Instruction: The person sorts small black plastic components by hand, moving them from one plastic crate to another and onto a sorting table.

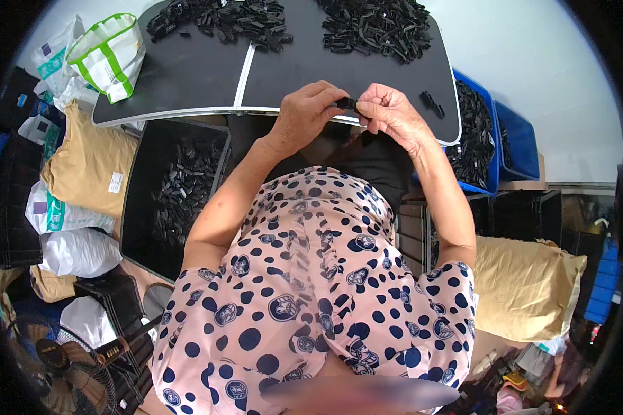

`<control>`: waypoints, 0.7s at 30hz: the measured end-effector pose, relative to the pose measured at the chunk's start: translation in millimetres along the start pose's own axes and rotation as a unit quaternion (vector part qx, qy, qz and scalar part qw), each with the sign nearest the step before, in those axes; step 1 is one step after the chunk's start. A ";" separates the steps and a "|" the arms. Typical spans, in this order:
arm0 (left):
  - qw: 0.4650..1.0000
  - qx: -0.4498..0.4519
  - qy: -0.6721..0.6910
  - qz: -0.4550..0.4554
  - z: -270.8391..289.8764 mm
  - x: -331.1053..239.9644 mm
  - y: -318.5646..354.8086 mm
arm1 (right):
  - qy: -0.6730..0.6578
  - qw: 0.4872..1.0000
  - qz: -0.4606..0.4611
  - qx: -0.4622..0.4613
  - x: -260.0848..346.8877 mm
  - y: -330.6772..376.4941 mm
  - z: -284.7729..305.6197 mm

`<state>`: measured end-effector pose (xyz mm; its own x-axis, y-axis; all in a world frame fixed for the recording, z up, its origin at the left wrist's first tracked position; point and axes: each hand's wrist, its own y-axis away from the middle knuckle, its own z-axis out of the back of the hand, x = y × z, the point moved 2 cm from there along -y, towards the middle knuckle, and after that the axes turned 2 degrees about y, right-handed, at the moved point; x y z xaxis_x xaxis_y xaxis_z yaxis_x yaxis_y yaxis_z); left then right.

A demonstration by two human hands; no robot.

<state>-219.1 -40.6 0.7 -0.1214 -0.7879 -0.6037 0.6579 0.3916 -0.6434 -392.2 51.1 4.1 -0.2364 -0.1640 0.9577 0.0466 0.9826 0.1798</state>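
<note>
While both hands pinch one black clip (346, 103) at centre frame, left fingers (325, 97) and right fingers (370, 111) closed on it, two piles (377, 28) wait on the table (187, 76); most work seems left.

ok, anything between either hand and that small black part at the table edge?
Nothing visible. The left hand and right hand both pinch the small black part directly between their fingertips, over the near edge of the black table.

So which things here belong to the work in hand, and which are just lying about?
In use:
left hand and right hand, both pinching one small black part
black part piles on the table
black crate of parts

Lying about:
green-and-white bag
tan sacks
fan
</note>
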 end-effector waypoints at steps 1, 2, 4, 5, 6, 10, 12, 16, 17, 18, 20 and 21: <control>1.000 0.009 -0.018 -0.019 0.2 -1.8 1.2 | 0.037 0.999 -0.016 0.022 0.0 0.3 0.7; 1.000 0.009 -0.017 -0.017 -0.2 -1.9 3.5 | 0.036 0.999 -0.018 0.022 0.0 0.8 0.1; 0.999 0.032 -0.004 -0.002 -2.5 -1.5 8.0 | 0.044 0.997 -0.043 0.036 -0.5 1.9 -1.6; 0.999 0.032 -0.003 -0.001 -4.0 -1.1 10.7 | 0.043 0.997 -0.045 0.035 -0.1 2.3 -3.4; 0.999 0.031 0.016 0.006 -5.9 0.1 13.6 | 0.058 0.996 -0.055 0.024 -0.4 2.3 -6.0; 0.998 0.068 -0.006 0.010 -6.5 4.5 21.6 | 0.158 0.985 -0.072 -0.013 -9.4 1.0 -13.6; 0.997 0.071 0.015 0.033 -8.8 9.6 26.2 | 0.090 0.990 -0.104 -0.009 -29.2 -4.0 -4.4; 0.963 0.036 0.207 0.167 -13.9 19.3 25.9 | -0.165 0.977 -0.128 0.036 -43.9 -12.8 -15.2; 0.963 0.034 0.206 0.168 -13.7 22.2 25.3 | -0.134 0.983 -0.108 0.061 -42.8 -14.1 -17.9; 0.946 0.010 0.266 0.183 -12.9 26.7 24.3 | -0.133 0.983 -0.109 0.063 -41.3 -16.2 -19.6; 0.924 -0.015 0.326 0.198 -13.0 36.6 27.3 | -0.154 0.969 -0.095 0.165 -37.6 -16.9 -27.0; 0.937 -0.010 0.304 0.171 -12.5 42.5 30.9 | -0.154 0.969 -0.097 0.167 -38.5 -17.2 -30.9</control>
<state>-213.3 -56.0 -50.7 -0.3110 -0.2007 -0.9290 0.7223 0.5853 -0.3683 -353.9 37.7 -28.9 -0.4896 -0.3646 0.7920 -0.3326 0.9178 0.2168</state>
